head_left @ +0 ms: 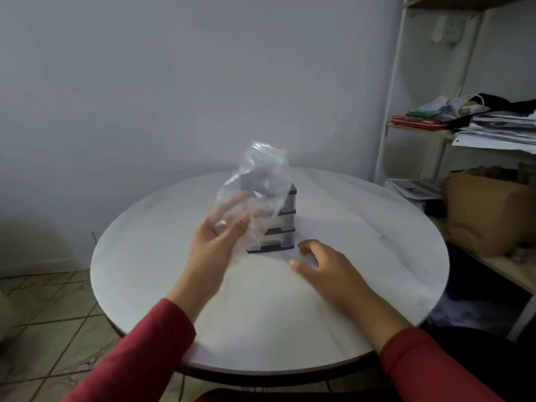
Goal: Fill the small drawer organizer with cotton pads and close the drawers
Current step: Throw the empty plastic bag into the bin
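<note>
A small drawer organizer [285, 216] with clear drawers and black frames stands upright in the middle of the round white table [145, 256]. My left hand [216, 242] holds a clear plastic bag [261, 166] up in front of the organizer's left side, fingers behind the film. The bag looks empty; I cannot see cotton pads. My right hand [322, 264] rests over the table just right of the organizer's base, fingers loosely curled, holding nothing. The drawers appear pushed in, though the bag hides part of them.
A white shelving unit [388, 111] at the right carries stacked papers [499, 129], red folders and cloth. A brown paper bag [487, 210] sits on a lower shelf. Tiled floor [43, 314] lies at the left; a grey wall is behind.
</note>
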